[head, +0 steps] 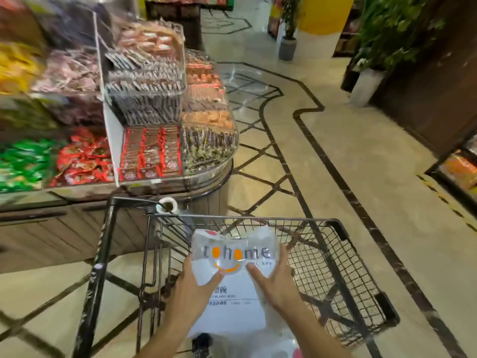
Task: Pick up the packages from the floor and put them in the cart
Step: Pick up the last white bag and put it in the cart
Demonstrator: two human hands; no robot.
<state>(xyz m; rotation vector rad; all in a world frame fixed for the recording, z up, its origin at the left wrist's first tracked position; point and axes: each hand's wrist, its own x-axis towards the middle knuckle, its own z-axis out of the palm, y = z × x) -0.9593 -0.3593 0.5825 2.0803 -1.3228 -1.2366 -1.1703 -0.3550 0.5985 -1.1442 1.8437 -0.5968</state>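
Note:
A clear-and-white package [233,257] with "tohome" lettering and an orange smile sits between both my hands over the black wire cart [340,267]. My left hand [196,282] grips its left side, thumb on the front. My right hand [276,277] grips its right side. Under it lies another white package [232,313] with printed text, inside the cart basket. More clear plastic wrap shows at the bottom edge [258,344].
A curved snack display counter [144,140] with clear bins stands directly ahead and left of the cart. A roll of tape [168,204] rests on the cart's front corner. Open tiled floor [335,156] stretches right; potted plants [369,83] and dark shelving line the far right.

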